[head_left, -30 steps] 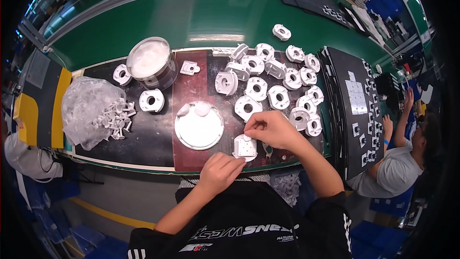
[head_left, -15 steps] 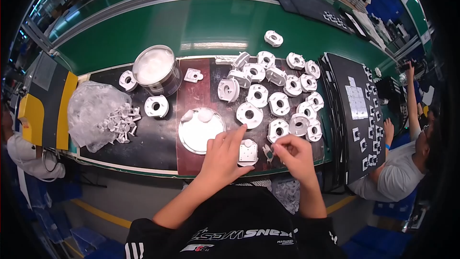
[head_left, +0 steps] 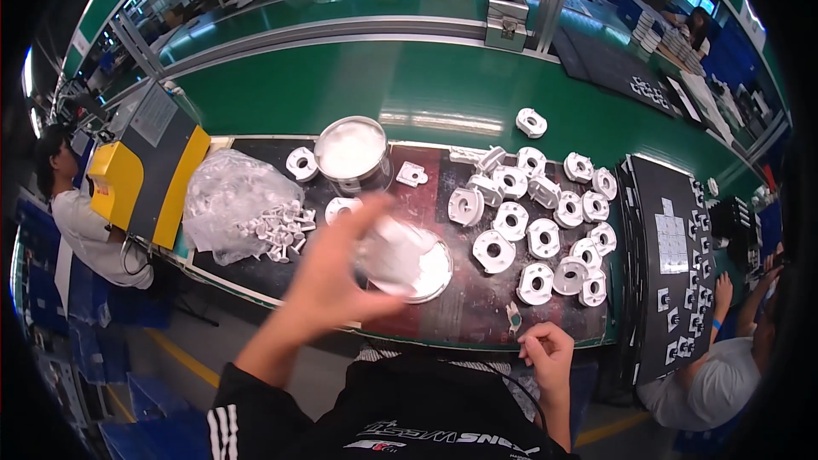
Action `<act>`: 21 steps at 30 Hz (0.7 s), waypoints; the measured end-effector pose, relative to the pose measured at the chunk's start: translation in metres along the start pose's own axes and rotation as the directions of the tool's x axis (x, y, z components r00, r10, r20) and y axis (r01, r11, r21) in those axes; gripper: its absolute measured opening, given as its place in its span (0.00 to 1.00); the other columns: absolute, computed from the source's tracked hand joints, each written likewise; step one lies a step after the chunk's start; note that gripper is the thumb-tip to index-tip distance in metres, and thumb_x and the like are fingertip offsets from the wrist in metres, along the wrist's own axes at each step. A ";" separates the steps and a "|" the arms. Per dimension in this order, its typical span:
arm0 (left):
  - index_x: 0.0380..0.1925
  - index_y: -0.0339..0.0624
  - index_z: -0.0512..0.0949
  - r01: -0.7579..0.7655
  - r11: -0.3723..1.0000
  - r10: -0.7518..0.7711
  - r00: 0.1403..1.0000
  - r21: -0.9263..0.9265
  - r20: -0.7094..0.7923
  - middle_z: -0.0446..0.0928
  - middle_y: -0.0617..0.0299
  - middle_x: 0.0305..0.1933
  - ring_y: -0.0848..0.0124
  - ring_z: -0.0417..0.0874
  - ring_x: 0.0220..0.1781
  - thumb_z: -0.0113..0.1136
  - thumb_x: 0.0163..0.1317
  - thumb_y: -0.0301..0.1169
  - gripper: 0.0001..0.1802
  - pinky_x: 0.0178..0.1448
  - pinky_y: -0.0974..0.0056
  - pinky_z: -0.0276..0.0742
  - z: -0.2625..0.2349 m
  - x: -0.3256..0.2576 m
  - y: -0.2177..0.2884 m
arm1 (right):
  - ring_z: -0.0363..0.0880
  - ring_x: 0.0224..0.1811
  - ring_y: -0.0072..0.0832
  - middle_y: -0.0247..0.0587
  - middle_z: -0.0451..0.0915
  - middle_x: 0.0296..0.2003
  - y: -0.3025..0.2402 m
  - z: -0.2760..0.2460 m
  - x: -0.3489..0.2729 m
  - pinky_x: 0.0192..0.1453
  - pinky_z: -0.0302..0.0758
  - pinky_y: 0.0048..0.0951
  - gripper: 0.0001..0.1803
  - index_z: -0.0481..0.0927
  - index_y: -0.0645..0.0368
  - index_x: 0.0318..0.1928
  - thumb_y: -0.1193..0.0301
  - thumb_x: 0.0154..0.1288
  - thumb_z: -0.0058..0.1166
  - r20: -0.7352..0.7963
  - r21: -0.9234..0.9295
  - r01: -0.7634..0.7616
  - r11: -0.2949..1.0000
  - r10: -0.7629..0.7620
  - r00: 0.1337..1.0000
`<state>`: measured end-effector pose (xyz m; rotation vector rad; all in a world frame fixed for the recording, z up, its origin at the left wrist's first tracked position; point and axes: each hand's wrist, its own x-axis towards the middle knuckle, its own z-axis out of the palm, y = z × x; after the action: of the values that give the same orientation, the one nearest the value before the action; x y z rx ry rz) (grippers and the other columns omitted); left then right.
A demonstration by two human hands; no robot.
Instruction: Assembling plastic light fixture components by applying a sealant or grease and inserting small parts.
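Note:
My left hand [head_left: 328, 268], smeared by motion, is closed on a white plastic plate [head_left: 396, 257] with thumb and fingers at its edges. It holds the plate above a round white dish [head_left: 437, 271]. My right hand [head_left: 550, 351] is at the table's front edge with its fingertips pinched together; what they hold, if anything, is hidden. Just beyond them lies a small pale clip-like piece [head_left: 514, 318] with a green spot. Several white ring-shaped housings [head_left: 493, 252] with round center holes lie in a cluster to the right of the dish.
Behind the dish stands a tub [head_left: 351, 145] of white material. At left are a clear plastic bag [head_left: 234, 196], loose white pegs [head_left: 285, 234] and a yellow-and-grey machine [head_left: 149, 175]. Black boards [head_left: 648, 179] with small parts are at right. A co-worker [head_left: 711, 375] sits there; another [head_left: 94, 230] is at left.
My left hand has lifted the white plate off the table and carried it left over the dish. My right hand has drawn back from the small clip-like piece. The whole view has shifted.

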<state>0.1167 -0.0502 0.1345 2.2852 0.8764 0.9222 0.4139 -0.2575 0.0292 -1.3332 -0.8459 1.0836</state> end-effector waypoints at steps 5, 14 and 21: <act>0.71 0.46 0.64 0.229 0.970 -0.241 0.938 -0.078 -0.249 0.80 0.51 0.57 0.63 0.81 0.59 0.83 0.42 0.34 0.54 0.62 0.61 0.75 -0.076 0.062 -0.088 | 0.78 0.33 0.16 0.33 0.83 0.32 -0.058 -0.013 0.064 0.38 0.75 0.21 0.04 0.84 0.66 0.38 0.77 0.68 0.62 0.145 -0.306 0.139 0.942 -0.098 0.984; 0.71 0.42 0.62 0.412 0.879 -0.375 0.908 0.242 -0.186 0.82 0.40 0.58 0.50 0.85 0.58 0.84 0.36 0.33 0.59 0.65 0.54 0.79 -0.107 0.122 -0.308 | 0.79 0.57 0.48 0.51 0.79 0.55 -0.073 0.003 0.360 0.59 0.77 0.44 0.38 0.73 0.53 0.65 0.55 0.56 0.72 0.143 -0.892 0.248 0.378 -0.283 0.948; 0.74 0.43 0.59 0.490 0.825 -0.490 0.868 0.281 -0.076 0.79 0.36 0.61 0.45 0.82 0.63 0.86 0.31 0.35 0.65 0.68 0.53 0.77 -0.069 0.149 -0.371 | 0.75 0.65 0.52 0.52 0.78 0.61 -0.034 0.023 0.443 0.70 0.71 0.49 0.50 0.65 0.41 0.73 0.51 0.51 0.76 0.136 -0.986 0.144 0.088 -0.089 0.987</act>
<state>0.0116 0.3159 -0.0059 2.1143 1.5993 0.5862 0.5334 0.1705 0.0154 -2.3072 -1.9039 0.1954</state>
